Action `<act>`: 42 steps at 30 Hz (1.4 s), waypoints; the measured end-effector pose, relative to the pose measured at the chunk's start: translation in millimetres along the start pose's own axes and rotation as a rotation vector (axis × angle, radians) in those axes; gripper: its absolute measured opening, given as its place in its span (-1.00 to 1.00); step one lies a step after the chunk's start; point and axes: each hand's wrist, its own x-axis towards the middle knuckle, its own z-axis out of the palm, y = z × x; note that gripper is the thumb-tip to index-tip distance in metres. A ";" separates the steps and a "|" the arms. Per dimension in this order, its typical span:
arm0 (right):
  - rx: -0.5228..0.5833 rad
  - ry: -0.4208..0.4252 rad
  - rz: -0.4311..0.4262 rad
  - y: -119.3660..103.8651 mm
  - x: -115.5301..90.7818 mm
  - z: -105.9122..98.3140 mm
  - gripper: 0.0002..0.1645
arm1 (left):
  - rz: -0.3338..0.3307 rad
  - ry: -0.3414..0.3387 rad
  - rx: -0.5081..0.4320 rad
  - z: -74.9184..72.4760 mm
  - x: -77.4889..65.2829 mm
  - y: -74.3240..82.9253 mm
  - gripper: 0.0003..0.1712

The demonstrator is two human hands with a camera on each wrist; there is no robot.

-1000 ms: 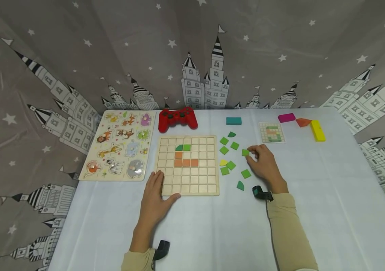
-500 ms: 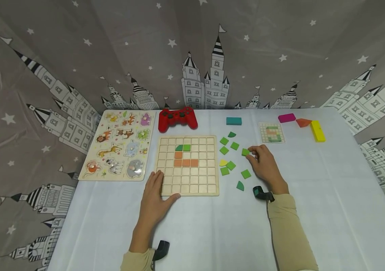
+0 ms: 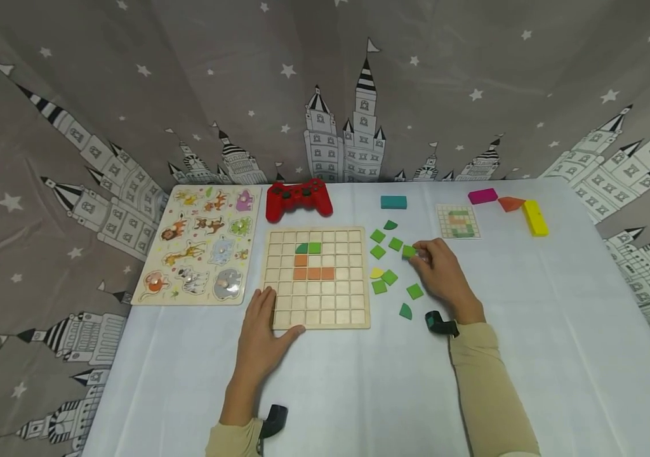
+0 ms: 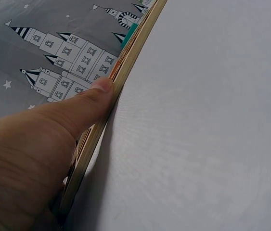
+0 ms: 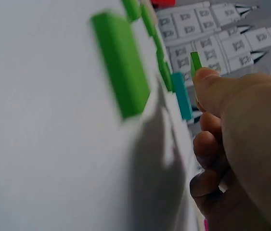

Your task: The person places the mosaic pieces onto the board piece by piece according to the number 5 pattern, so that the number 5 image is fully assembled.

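Note:
My right hand (image 3: 439,270) pinches a green square tile (image 3: 409,252) between thumb and fingertips. In the right wrist view that tile (image 5: 196,62) stands on edge above the thumb, raised off the cloth, with the other fingers curled below. At the near left corner of the wooden grid board (image 3: 348,304), my left hand (image 3: 259,336) rests with extended fingers along the left side and the thumb on the front edge. The left wrist view shows the thumb (image 4: 94,98) lying straight against the board's edge. Orange squares (image 3: 315,273), a green square (image 3: 315,248) and a dark green quarter-round (image 3: 302,248) sit in the grid.
Loose green tiles (image 3: 390,277), dark green quarter-rounds (image 3: 405,311) and a yellow piece (image 3: 377,273) lie right of the board. A pattern card (image 3: 445,222), teal block (image 3: 393,202), yellow block (image 3: 535,219), red game controller (image 3: 299,200) and animal puzzle (image 3: 150,260) are around.
My right hand has shifted slightly left and away from me, carrying the green tile towards the loose tiles. My left hand stays at the board's corner.

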 end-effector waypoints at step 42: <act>-0.129 -0.221 -0.228 -115.7 60.6 80.6 -0.60 | -0.021 -0.024 -0.009 -2.9 -0.8 1.9 0.22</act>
